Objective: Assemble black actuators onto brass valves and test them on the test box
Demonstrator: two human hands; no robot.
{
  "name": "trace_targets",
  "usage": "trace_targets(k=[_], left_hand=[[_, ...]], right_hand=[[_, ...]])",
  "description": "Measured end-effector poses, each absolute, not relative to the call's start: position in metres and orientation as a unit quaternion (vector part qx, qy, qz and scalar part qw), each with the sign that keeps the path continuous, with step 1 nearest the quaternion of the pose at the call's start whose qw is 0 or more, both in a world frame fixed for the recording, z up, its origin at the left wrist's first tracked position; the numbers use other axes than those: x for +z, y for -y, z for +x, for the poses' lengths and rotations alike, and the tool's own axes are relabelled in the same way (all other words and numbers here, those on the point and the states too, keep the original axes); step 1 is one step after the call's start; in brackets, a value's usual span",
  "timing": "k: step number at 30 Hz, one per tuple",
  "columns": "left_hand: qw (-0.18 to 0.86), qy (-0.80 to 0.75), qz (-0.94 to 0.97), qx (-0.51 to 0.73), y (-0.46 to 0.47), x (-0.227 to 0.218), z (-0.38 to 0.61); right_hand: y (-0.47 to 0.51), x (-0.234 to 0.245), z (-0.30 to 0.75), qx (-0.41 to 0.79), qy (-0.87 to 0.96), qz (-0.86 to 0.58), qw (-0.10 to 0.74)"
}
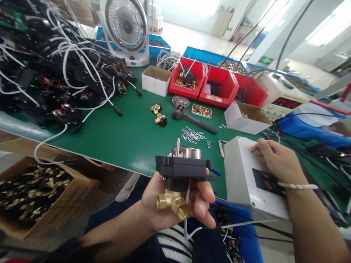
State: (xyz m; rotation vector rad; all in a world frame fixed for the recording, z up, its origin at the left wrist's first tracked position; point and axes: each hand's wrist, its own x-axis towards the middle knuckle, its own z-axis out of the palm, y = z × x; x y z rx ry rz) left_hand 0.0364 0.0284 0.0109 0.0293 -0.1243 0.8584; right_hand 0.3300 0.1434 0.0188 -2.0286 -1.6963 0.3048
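My left hand (153,202) is wrapped around a motorized brass valve from below. Its black actuator housing (182,168) sits on top, with a silver motor (192,153) and a thin metal pin standing up from it. The threaded brass valve body (172,202) hangs underneath, one port facing me. A pale cable trails down from the valve. My right hand (279,160), with a beaded bracelet on the wrist, rests on a light grey control box (241,175). Its thumb and forefinger are closed on a small metal toggle switch (252,150) on the box's face.
Black actuators with white cables (68,80) are heaped at left, near a fan (127,27). A black mallet (197,122), metal clips (193,135) and two brass valves (160,119) lie mid-bench. Red bins (219,86) stand behind; a carton (82,186) of brass valves is lower left.
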Motion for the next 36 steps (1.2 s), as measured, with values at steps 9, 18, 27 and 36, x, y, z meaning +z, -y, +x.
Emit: trace_targets(k=[9, 18, 27, 36], left_hand=[[0.910, 0.041, 0.016, 0.412, -0.027, 0.013, 0.037], [0.827, -0.263, 0.082, 0.490, -0.025, 0.025, 0.043], [0.843, -0.251, 0.089, 0.468, -0.024, 0.027, 0.041], [0.773, -0.276, 0.138, 0.554, -0.027, 0.031, 0.042]], right_hand=[[-0.145, 0.015, 0.335, 0.103, 0.619, -0.741, 0.238], [-0.141, 0.020, 0.329, 0.095, 0.631, -0.730, 0.245], [-0.140, 0.020, 0.328, 0.090, 0.641, -0.720, 0.250], [-0.140, 0.021, 0.327, 0.092, 0.649, -0.708, 0.262]])
